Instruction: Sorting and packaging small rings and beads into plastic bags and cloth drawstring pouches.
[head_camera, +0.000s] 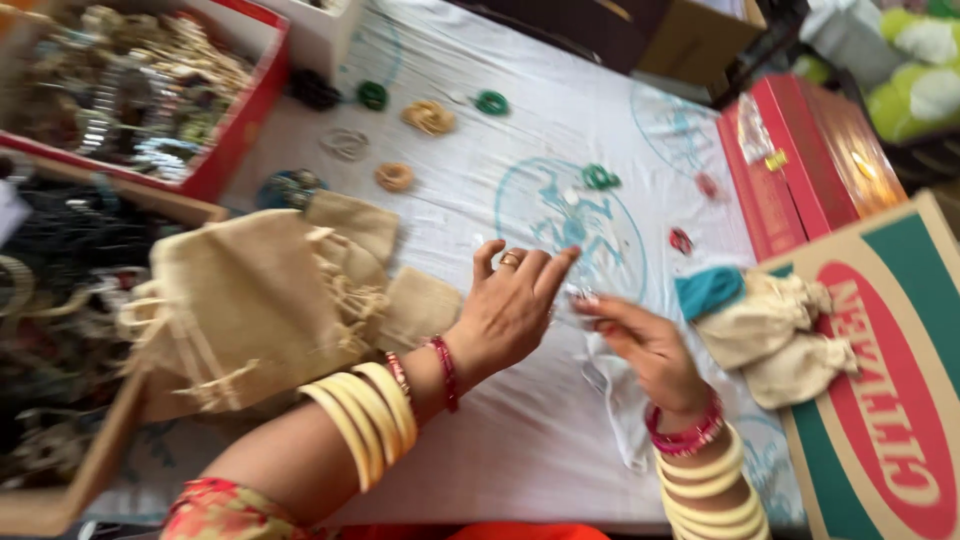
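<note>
Left hand: raised over the middle of the white cloth-covered table, fingers spread and slightly curled, a ring on one finger; fingertips meet a small clear plastic piece held between both hands. The frame is blurred, so the exact grip cannot be told. Cream and red bangles on the wrist.

Right hand: just right of the left hand, fingers pinched together on the same clear piece. Red and cream bangles on the wrist.

Clear plastic sheet: lying on the cloth beneath and near the right hand.

Pile of beige drawstring pouches: left of the hands, on the table.

Two cream pouches with a teal cloth: right of the hands, against a printed cardboard box.

Red boxes: far right.

Loose bangle sets, green, orange and red: scattered across the far cloth.

Red tray of mixed jewellery: far left.

Wooden tray of dark jewellery: near left.
</note>
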